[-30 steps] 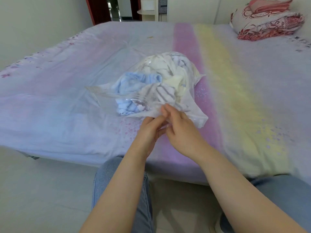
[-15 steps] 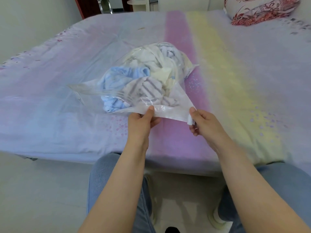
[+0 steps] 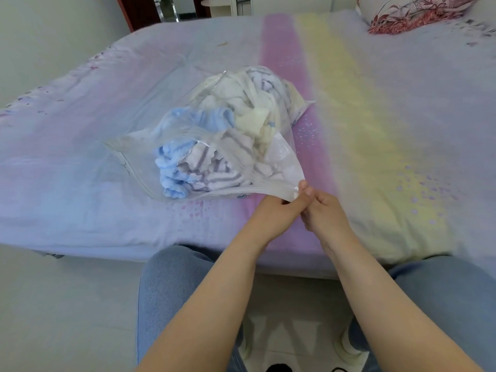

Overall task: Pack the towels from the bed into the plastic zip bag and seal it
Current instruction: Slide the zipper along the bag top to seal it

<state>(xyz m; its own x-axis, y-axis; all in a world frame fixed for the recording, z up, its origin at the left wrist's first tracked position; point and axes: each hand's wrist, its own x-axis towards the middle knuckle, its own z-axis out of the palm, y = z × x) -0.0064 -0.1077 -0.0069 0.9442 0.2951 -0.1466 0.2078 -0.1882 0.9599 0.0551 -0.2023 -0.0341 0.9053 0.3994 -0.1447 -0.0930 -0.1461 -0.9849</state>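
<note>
A clear plastic zip bag [image 3: 281, 159] lies on the bed [image 3: 80, 130], stuffed with several towels: a light blue one [image 3: 174, 167], a grey-striped one [image 3: 214, 167] and cream-white ones [image 3: 241, 103]. My left hand [image 3: 276, 210] and my right hand [image 3: 322, 210] are pressed together at the bag's near right corner. Both pinch the zip edge between thumb and fingers. The zip strip runs from there to the left along the bag's near edge.
A red-patterned pillow [image 3: 418, 12] lies at the bed's far right corner. My knees in blue jeans [image 3: 171, 280] are against the near edge of the bed, over a pale tiled floor. A dark red door frame [image 3: 126, 12] stands beyond the bed.
My hands met at mid edge, spread apart along the zip half a second ago, and now my left hand has slid right to join my right hand at the corner.
</note>
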